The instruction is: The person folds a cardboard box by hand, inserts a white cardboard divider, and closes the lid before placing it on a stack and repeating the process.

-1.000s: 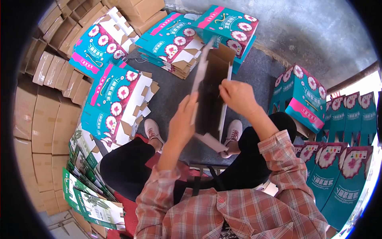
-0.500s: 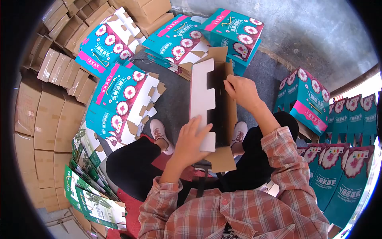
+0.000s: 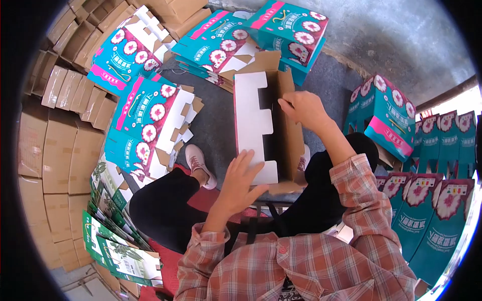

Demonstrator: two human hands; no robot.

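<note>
A carton stands between my knees with its top open, showing a dark inside and brown inner walls. Its notched white flap lies along the left side. My left hand rests its fingertips on the lower part of that flap, thumb spread away, fingers stretched out. At the upper right side, my right hand has its fingers curled over the brown right wall. Its fingertips reach toward the opening, closed on the wall's edge.
Printed teal cartons lie flattened in stacks to the left and ahead. Brown boxes pile up along the far left. Green-white printed cartons lean at lower left. Formed teal boxes stand on the right, with rows of teal packages below.
The carton's near brown flap, which stuck out toward me, now shows much less. The opening looks wider, with the right wall further right. My hands stay at the flap and right wall.
</note>
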